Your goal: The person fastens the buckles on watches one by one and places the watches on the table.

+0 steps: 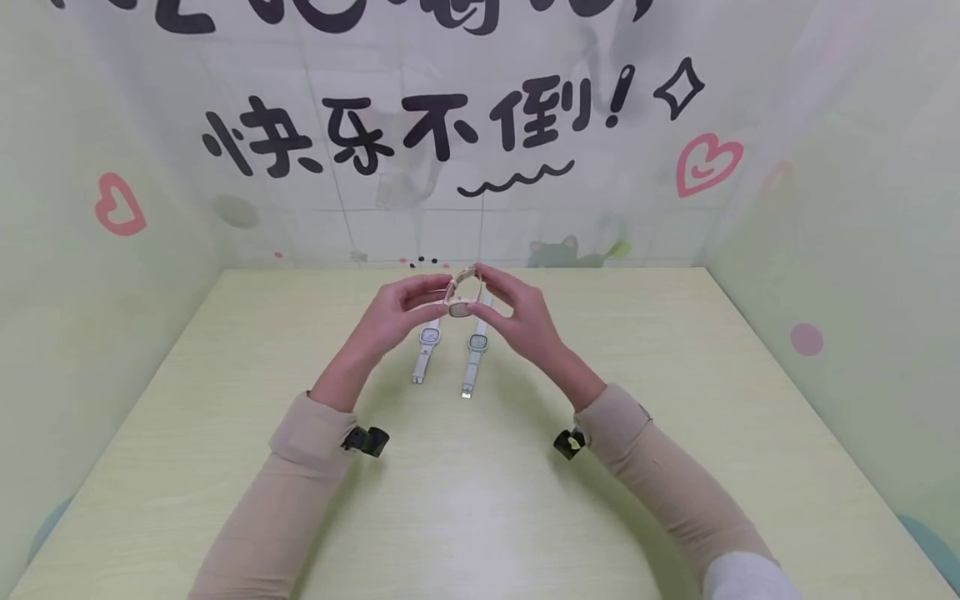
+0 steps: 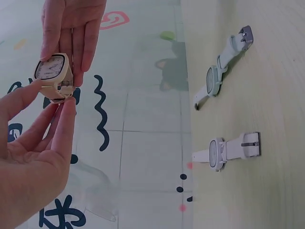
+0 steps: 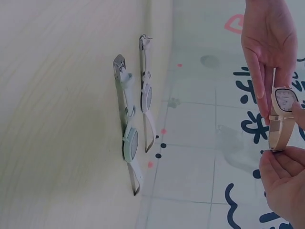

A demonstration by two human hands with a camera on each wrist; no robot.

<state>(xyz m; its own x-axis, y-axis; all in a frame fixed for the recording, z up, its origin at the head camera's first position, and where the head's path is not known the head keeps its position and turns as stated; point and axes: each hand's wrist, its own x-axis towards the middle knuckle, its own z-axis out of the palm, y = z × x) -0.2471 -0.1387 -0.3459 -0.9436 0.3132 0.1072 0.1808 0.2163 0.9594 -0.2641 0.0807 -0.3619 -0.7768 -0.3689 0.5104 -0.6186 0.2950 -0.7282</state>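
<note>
A cream watch [image 1: 461, 309], its strap bent into a loop, is held up above the table between both hands. My left hand [image 1: 392, 317] pinches its left side, and my right hand [image 1: 522, 315] grips it from the right, thumb by the dial. In the left wrist view the dial of the cream watch [image 2: 50, 67] faces the camera. Below the hands, a white watch [image 1: 429, 337] and a pale green watch [image 1: 477, 342] lie side by side on the table, straps stretched out; the hands partly cover their far ends.
The light wooden table [image 1: 465, 500] meets a printed backdrop [image 1: 420, 225] with black characters and pink hearts at its far edge. Patterned side walls stand left and right. A small black camera [image 1: 367, 441] is on the left wrist, another [image 1: 569, 443] on the right.
</note>
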